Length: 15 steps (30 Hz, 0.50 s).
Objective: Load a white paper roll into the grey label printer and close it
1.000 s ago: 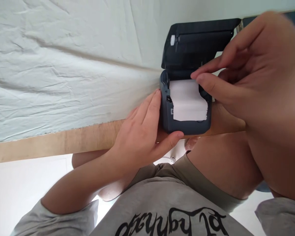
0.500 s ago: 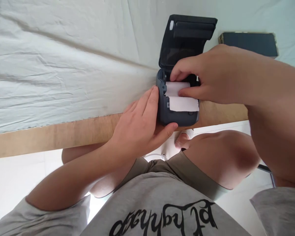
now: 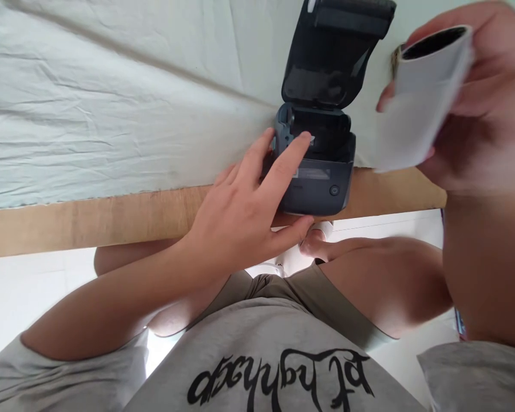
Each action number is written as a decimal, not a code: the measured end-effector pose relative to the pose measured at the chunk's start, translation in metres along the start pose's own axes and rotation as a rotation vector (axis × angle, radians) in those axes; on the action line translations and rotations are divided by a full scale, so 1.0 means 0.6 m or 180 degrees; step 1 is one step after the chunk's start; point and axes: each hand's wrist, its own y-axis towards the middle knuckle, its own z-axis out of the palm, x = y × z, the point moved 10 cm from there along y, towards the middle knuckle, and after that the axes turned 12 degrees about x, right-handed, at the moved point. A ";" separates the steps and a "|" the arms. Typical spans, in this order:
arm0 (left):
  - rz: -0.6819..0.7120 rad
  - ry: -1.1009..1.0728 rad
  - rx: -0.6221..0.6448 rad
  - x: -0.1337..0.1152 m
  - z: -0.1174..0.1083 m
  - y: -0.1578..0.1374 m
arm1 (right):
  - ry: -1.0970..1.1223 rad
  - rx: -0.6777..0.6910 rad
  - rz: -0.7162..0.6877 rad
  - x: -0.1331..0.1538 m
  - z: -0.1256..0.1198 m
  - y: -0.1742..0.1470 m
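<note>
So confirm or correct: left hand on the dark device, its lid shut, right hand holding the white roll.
Not shut: the head view shows the lid open. The left hand is on the dark device and the right hand holds the white roll.

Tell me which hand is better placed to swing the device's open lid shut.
Probably the left hand: it rests on the device, close to the open lid. The right hand is occupied, holding the paper roll.

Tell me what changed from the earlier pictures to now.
The right hand has lifted the white cylindrical paper roll out of the dark blue-grey plastic device, away rightward. The left hand now reaches a finger over the device's compartment. The black plastic lid stays open.
</note>
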 end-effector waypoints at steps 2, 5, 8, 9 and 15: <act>0.0026 -0.0020 -0.0063 -0.003 -0.002 -0.002 | 0.0237 0.0000 0.0052 -0.033 -0.003 0.000; 0.0109 -0.0186 -0.0177 -0.007 -0.011 -0.004 | 0.0416 0.0174 0.0120 -0.071 0.009 -0.011; 0.0151 -0.0398 -0.0182 -0.005 -0.015 -0.003 | 0.0566 0.0302 0.0141 -0.090 0.019 -0.031; 0.0167 -0.0417 -0.0167 -0.004 -0.015 -0.002 | 0.0585 0.0335 0.0133 -0.092 0.020 -0.036; 0.0156 -0.0263 -0.0056 -0.001 -0.006 -0.003 | 0.0067 0.0202 -0.0041 -0.094 0.008 -0.037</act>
